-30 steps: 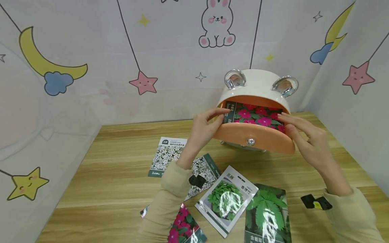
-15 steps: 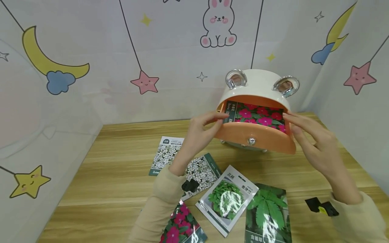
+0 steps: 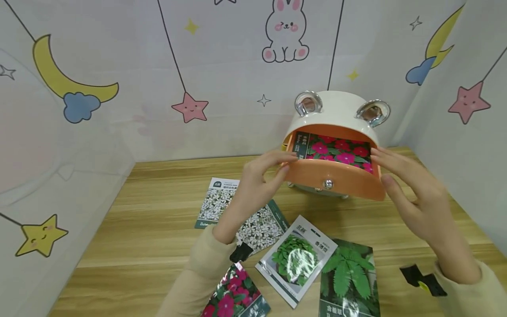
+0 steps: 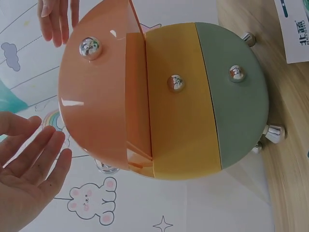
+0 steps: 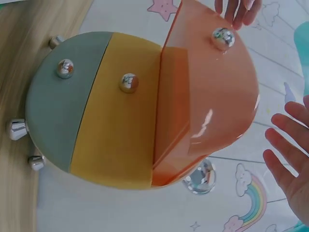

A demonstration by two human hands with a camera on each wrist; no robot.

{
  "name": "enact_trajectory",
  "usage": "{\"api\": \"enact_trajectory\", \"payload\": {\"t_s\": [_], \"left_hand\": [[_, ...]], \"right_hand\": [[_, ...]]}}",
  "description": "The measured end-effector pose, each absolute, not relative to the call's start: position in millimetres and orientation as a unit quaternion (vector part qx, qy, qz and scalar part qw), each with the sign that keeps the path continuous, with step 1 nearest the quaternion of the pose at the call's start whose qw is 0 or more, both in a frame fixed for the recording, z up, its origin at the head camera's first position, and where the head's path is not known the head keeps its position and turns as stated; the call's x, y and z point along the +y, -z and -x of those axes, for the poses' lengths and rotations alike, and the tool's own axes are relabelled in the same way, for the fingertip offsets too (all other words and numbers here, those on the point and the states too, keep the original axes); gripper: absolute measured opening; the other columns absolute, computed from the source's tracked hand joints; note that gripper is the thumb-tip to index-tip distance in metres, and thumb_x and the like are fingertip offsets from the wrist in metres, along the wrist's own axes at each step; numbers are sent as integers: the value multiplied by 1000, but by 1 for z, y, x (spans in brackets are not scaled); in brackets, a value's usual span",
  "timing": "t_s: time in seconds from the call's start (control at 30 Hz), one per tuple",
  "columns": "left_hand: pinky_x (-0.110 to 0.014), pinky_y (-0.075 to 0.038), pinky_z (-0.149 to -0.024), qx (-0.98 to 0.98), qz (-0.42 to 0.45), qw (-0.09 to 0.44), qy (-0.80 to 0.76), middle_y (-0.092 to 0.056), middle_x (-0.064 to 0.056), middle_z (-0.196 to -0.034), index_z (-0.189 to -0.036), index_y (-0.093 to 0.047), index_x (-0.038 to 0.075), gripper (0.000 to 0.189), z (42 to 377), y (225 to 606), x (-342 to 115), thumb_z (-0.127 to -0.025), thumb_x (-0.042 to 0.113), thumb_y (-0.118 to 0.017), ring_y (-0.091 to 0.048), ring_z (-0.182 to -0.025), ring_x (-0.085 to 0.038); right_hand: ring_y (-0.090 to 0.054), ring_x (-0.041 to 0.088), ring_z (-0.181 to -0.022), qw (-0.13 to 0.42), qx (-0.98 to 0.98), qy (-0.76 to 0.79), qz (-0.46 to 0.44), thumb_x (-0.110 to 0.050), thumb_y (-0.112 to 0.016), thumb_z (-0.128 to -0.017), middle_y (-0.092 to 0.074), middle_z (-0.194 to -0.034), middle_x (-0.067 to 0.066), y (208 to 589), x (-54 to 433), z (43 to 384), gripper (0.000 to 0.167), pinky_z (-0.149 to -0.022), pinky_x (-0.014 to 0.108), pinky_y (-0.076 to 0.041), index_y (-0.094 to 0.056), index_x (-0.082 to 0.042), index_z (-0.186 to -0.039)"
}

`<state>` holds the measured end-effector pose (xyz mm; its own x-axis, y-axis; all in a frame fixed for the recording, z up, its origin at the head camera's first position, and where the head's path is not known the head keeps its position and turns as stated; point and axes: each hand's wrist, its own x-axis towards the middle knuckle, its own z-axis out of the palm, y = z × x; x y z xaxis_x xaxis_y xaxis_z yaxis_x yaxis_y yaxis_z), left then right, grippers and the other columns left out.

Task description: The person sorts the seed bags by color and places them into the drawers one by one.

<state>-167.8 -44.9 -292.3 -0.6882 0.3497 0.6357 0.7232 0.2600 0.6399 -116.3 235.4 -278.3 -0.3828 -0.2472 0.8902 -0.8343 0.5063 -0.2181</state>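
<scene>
A small round-topped drawer cabinet point(image 3: 336, 105) in white, with shiny ear-like rings, stands at the back right. Its orange top drawer point(image 3: 306, 171) is pulled out, and a seed packet point(image 3: 338, 152) with pink and red flowers lies inside. Beneath it, the yellow drawer point(image 4: 181, 125) and green drawer point(image 4: 241, 116) are closed. My left hand point(image 3: 255, 187), fingers loosely extended, is at the drawer's left end. At the right end is my right hand point(image 3: 421, 202), its fingers spread. Both wrist views show the fingers a little off the orange front, holding nothing.
In front of the cabinet, several seed packets lie on the wooden table point(image 3: 130, 229): white-flower packets point(image 3: 263, 229), a green-leaf packet point(image 3: 295, 262), a fern-like leaf packet point(image 3: 348, 281) and a pink-flower packet point(image 3: 237, 295) partly behind my left sleeve. A printed curtain point(image 3: 222, 141) hangs behind.
Both hands have drawn slightly outward and down, away from the flower packet in the drawer. The drawer and packets look unmoved; the view has shifted a little.
</scene>
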Motion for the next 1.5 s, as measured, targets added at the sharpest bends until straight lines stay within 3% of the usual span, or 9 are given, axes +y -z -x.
{"api": "enact_trajectory", "payload": {"t_s": [0.17, 0.5, 0.6, 0.8, 1.03, 1.3, 1.5], "left_hand": [[-28, -49, -101, -774, 369, 189, 478, -67, -7, -123, -117, -67, 7, 26, 150, 291, -52, -92, 3, -59, -62, -117, -18], [-32, -48, -104, -771, 397, 188, 460, -68, -6, -122, -118, -67, 9, 28, 117, 293, -66, -91, 4, -59, -60, -120, -17], [-32, -50, -101, -768, 410, 188, 455, -68, -6, -122, -119, -66, 9, 29, 109, 294, -69, -91, 4, -60, -60, -120, -17], [-32, -52, -98, -770, 430, 183, 435, -67, -7, -123, -122, -63, 8, 32, 92, 295, -76, -90, 4, -60, -61, -119, -18], [-32, -51, -99, -785, 434, 155, 413, -65, -3, -127, -126, -61, 11, 34, 74, 302, -82, -93, 6, -58, -59, -119, -15], [-26, -51, -99, -827, 425, 107, 353, -62, 6, -129, -123, -65, 16, 30, 61, 309, -96, -93, 15, -61, -57, -121, -8], [-29, -52, -97, -847, 428, 118, 293, -61, 8, -132, -126, -63, 19, 33, 52, 312, -115, -93, 19, -62, -58, -120, -8]], "right_hand": [[-58, 19, -124, 443, -743, -332, -376, -25, -55, -98, -67, -120, 20, 277, 227, 108, 38, -109, 23, -40, -67, 9, -110], [-51, 12, -131, 424, -739, -306, -424, -28, -50, -100, -62, -132, 6, 271, 200, 86, 40, -111, 21, -37, -67, 7, -110], [-50, 16, -133, 419, -736, -299, -441, -25, -50, -100, -62, -132, 9, 272, 195, 82, 39, -113, 24, -36, -66, 8, -109], [-50, 20, -133, 396, -748, -265, -462, -26, -48, -101, -63, -128, 17, 278, 188, 73, 39, -115, 25, -34, -66, 7, -112], [-42, 15, -139, 355, -769, -230, -479, -30, -46, -102, -54, -141, 5, 290, 176, 65, 40, -118, 26, -29, -65, 1, -119], [-40, 16, -140, 327, -769, -199, -513, -29, -43, -102, -49, -147, 4, 304, 164, 66, 40, -120, 29, -26, -60, -2, -128], [-41, 16, -140, 313, -768, -194, -524, -29, -43, -102, -52, -144, 7, 311, 160, 63, 40, -120, 29, -26, -59, -3, -129]]}}
